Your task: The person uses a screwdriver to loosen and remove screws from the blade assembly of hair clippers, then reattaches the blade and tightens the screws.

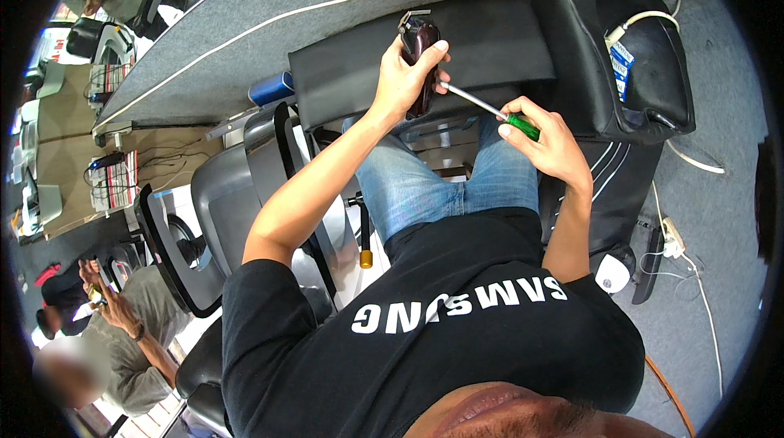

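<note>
My left hand [398, 85] is wrapped round a dark, glossy hair clipper [420, 36], its blade end pointing away from me. The thumb lies along the clipper's right side. My right hand [554, 142] pinches the green handle of a screwdriver [477, 101] between thumb and fingers. Its metal shaft slants up and left, and the tip ends close by the left fingers at the clipper's side. Whether the tip touches the clipper I cannot tell. Both hands are over the near edge of a black padded surface [498, 42], above my knees.
A black padded block [563, 21] at the right has a recess holding a blue-and-white packet [621, 70] and a white cable end. A blue box [270, 89] sits left of the padding. Black chairs [229, 193] and another person [147, 315] are at left; a power socket [673, 238] lies right.
</note>
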### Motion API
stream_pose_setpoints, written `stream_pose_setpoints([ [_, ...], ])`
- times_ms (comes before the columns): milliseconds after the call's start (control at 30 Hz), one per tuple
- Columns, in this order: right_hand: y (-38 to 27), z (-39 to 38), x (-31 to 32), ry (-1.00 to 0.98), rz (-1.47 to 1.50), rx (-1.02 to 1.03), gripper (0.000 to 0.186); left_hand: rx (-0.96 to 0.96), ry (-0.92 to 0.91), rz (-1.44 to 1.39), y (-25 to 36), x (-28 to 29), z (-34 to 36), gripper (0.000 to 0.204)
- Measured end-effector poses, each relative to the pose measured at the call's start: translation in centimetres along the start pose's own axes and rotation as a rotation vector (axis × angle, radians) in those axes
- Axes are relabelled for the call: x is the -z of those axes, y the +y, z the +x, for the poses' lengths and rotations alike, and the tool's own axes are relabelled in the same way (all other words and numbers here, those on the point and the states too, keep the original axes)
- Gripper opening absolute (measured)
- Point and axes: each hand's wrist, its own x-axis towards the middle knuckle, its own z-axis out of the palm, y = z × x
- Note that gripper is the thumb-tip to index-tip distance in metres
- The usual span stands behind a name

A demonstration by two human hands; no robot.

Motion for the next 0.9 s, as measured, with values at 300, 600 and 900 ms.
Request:
stream_pose_setpoints([
  [300,0.4,0.7,-0.9,0.193,0.064,0.114,0.029,-0.153,0.026,-0.002,0.3,0.1,-0.1,0.048],
  [600,-1.7,0.9,-1.1,0.219,0.044,0.068,0.035,-0.334,0.008,0.302,0.0,-0.7,-1.0,0.056],
  [900,-1.4,0.7,-0.8,0.211,0.008,0.117,0.038,-0.560,-0.007,0.542,-0.7,-0.6,-0.8,0.053],
])
